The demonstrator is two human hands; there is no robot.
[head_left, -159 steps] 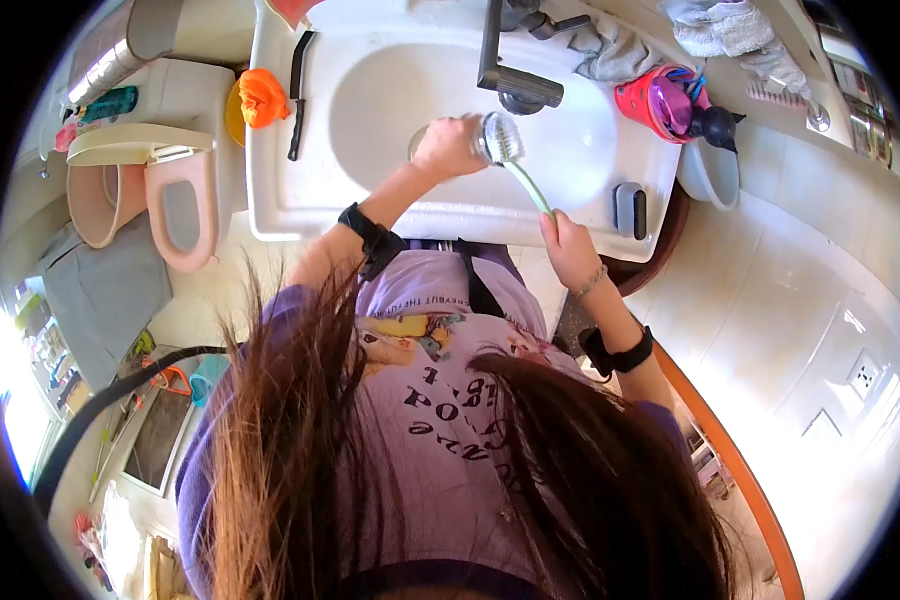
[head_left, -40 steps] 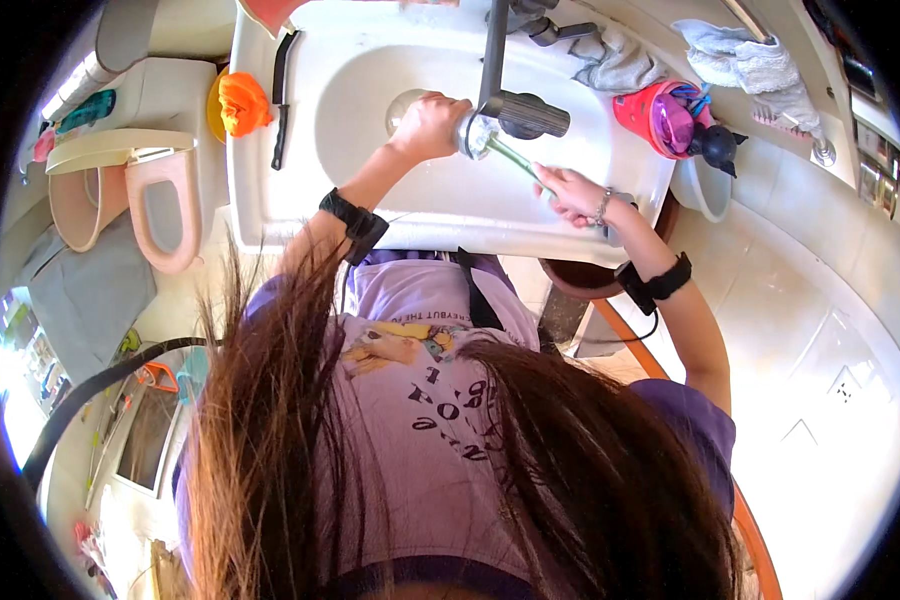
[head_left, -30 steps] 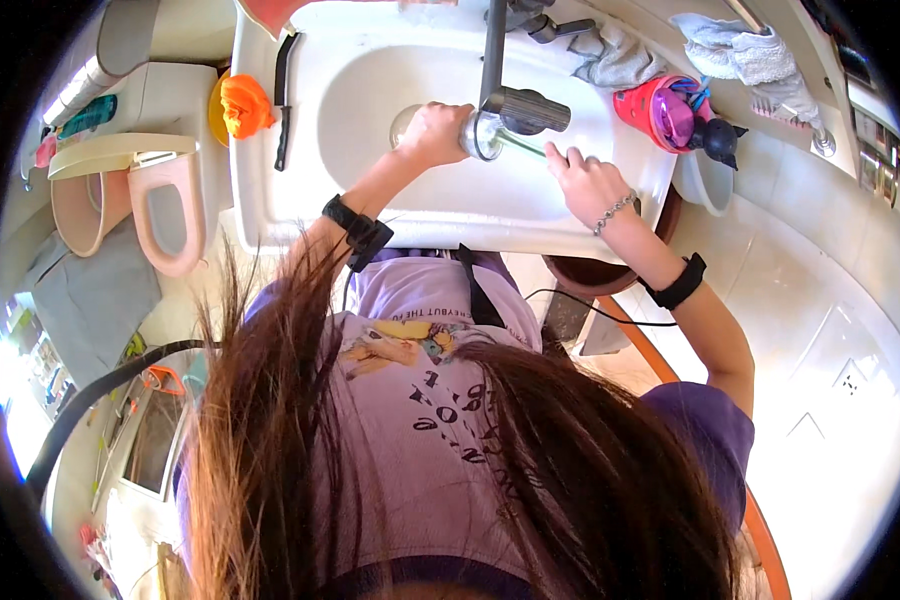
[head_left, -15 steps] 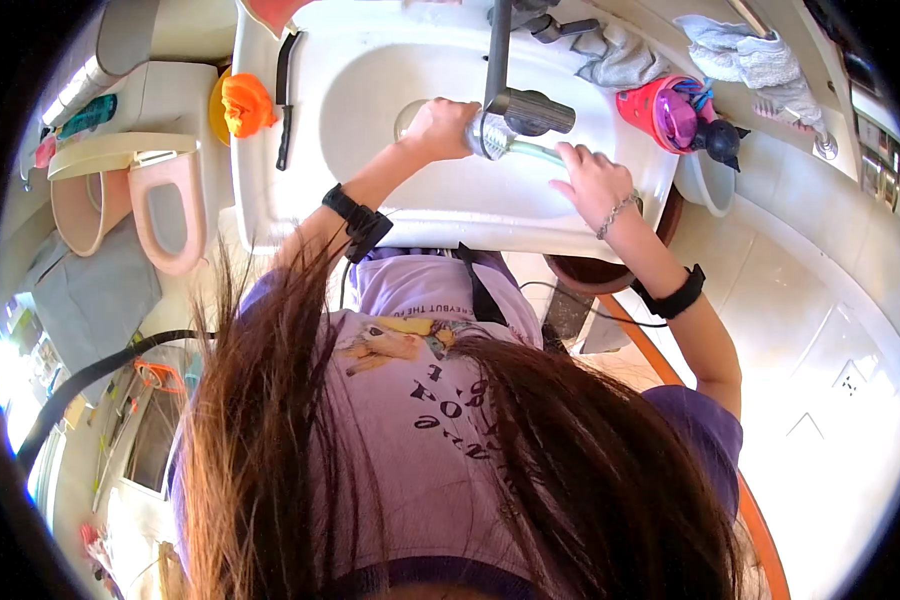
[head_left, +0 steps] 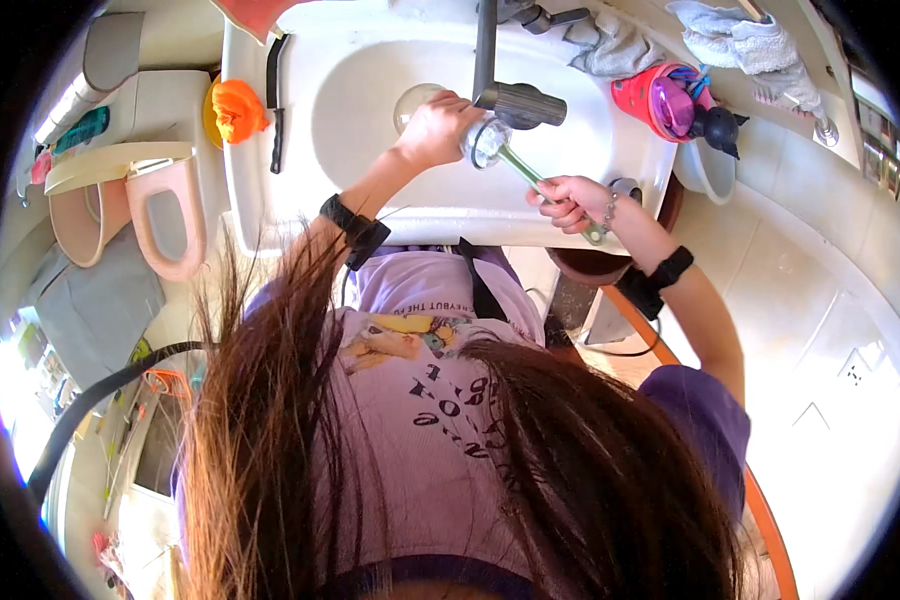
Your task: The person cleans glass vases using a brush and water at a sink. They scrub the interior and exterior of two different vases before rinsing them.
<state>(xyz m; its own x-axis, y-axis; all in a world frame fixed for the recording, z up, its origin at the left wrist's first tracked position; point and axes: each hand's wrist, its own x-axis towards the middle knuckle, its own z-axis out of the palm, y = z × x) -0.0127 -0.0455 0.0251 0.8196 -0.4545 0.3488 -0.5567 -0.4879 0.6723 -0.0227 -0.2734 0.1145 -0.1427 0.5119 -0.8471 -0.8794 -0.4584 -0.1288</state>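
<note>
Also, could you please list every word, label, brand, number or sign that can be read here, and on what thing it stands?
Shirt, lower front: a small line of dark capitals, whose wording I will not copy.
Shirt, chest: larger scattered dark letters, partly hidden; also not copied.
Brush and clear container: no lettering that I can make out.

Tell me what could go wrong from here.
The clear cup in the left hand is close to the faucet and might knock against it. If wet, the cup could slip into the sink. The brush in the right hand has its head at the cup's mouth, so a hard push might jolt the cup loose.
</note>
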